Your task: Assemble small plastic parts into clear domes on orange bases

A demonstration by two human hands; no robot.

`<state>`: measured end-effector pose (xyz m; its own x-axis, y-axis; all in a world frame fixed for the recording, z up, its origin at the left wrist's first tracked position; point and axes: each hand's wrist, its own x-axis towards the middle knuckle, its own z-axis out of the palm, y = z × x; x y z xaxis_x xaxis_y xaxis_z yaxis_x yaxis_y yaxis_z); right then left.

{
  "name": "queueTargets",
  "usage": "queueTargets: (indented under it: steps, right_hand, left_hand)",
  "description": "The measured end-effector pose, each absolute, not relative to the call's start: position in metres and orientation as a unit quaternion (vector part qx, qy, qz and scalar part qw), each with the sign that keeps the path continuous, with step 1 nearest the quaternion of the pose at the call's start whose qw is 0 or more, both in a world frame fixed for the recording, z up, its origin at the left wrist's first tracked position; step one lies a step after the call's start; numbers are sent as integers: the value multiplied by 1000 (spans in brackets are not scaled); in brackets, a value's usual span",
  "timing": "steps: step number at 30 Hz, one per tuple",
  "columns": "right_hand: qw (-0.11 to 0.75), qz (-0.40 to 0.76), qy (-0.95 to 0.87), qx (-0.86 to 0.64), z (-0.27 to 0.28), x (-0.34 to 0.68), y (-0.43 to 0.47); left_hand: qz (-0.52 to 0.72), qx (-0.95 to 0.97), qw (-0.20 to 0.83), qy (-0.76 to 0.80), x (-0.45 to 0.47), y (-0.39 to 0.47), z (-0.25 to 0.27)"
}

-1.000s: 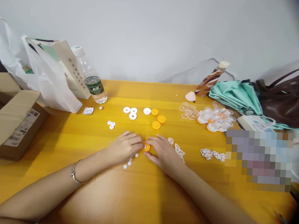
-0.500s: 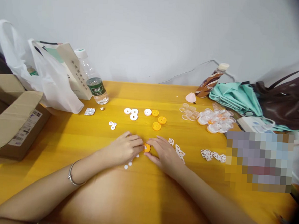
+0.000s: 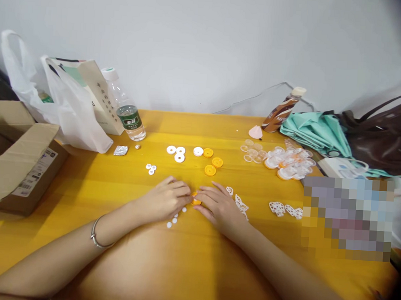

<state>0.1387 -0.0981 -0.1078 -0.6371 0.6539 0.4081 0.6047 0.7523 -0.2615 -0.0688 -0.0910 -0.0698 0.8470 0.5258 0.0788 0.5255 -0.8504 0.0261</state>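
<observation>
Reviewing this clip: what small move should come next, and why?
Perhaps the right hand should press gently down on the orange disc while the left hand steadies it: both hands' fingertips meet there, and the right fingers partly cover it.

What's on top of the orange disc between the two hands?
Fingers of the right hand partly cover the orange disc; some orange edge shows. Anything at its middle is hidden.
</observation>
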Motion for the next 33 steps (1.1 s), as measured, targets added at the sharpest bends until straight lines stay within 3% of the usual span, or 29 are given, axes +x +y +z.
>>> queueTargets:
  steps: [17,26,33]
  right_hand:
    - [279,50,-887,-365,-113,139,-98]
    - [283,56,-881,-375,-115,141,-97]
    - [295,105,-878,-363,-113,142,-97]
  left_hand:
    - [112,931,154,311,-73,-85,-68]
    - [78,891,270,358,-72,-91,-60]
    - [86,875,288,381,-66,-97,-72]
